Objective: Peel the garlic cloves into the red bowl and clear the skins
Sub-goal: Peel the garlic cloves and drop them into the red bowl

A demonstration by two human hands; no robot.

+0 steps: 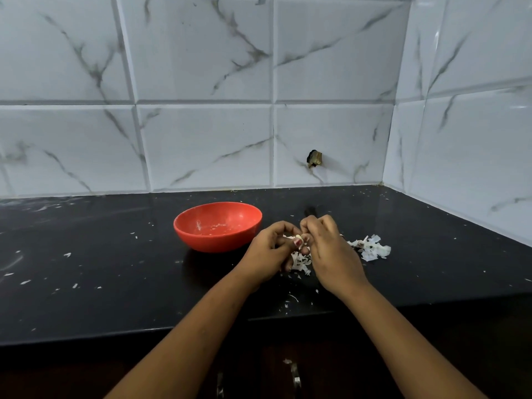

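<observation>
The red bowl (218, 226) stands on the black counter, left of my hands, with small pale bits inside it. My left hand (270, 251) and my right hand (331, 249) meet just right of the bowl, fingers curled, both pinching one small garlic clove (298, 237) between the fingertips. Under and between the hands lies a heap of white garlic skins (300, 262). A second pile of skins (371, 248) lies to the right of my right hand. Most of the clove is hidden by my fingers.
Flecks of skin are scattered over the black counter (115, 283), also near its front edge (290, 300). A marble-tiled wall runs behind and along the right side. A dark fitting (315, 159) sticks out of the back wall. Cabinet handles (295, 375) show below the counter.
</observation>
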